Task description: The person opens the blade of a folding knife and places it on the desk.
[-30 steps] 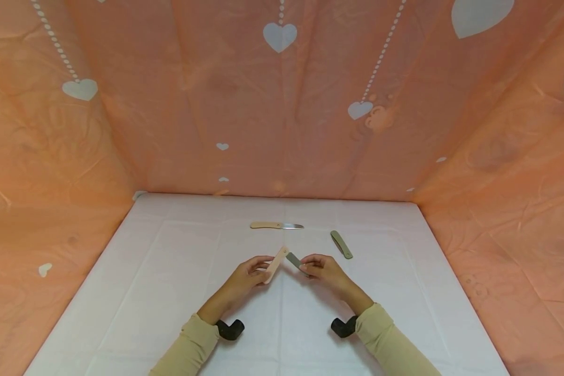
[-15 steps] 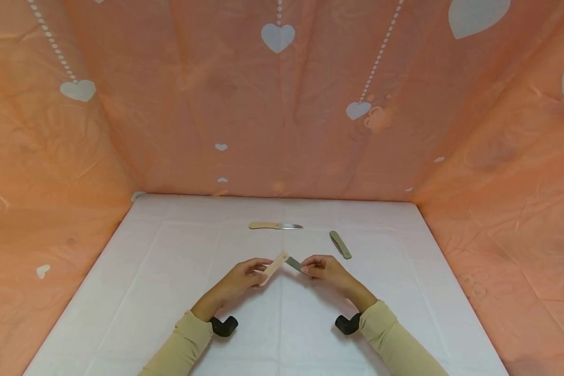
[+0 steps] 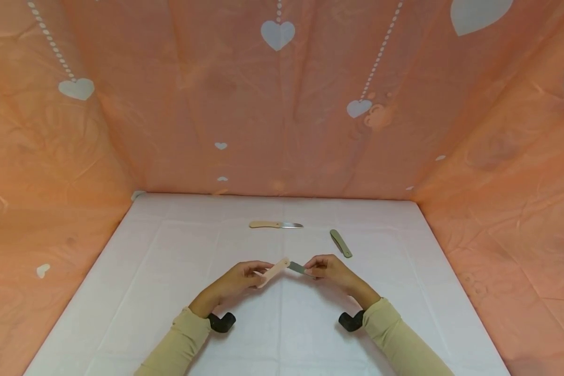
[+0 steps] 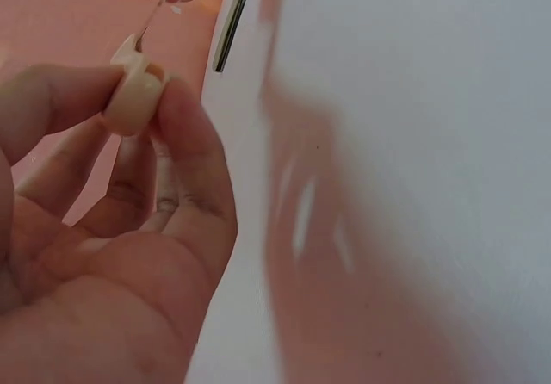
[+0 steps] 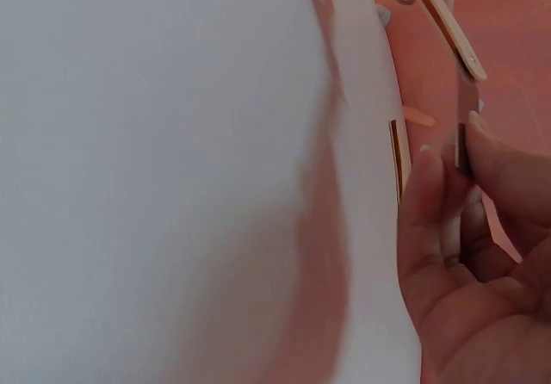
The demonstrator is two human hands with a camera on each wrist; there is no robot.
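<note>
A pale pink folding knife [image 3: 274,272] is held above the table, its blade [image 3: 296,267] partly swung out at a wide angle to the handle. My left hand [image 3: 237,278] pinches the handle between thumb and fingers; in the left wrist view the handle's rounded end [image 4: 133,104] faces the camera. With thumb and fingertips, my right hand [image 3: 335,272] pinches the blade near its tip, which the fingers partly cover. The right wrist view shows the slotted handle [image 5: 448,22] meeting the blade at a pivot.
Farther back on the white-covered table [image 3: 207,334] lies a beige folding knife [image 3: 265,224] with its blade extended to the right. A folded green knife [image 3: 340,243] rests beyond my right hand. Orange cloth [image 3: 282,130] with hearts surrounds the back and sides.
The angle between handle and blade has widened. The handle now lies flatter, and the pivot has come slightly nearer to me. Both knives on the table stay put.
</note>
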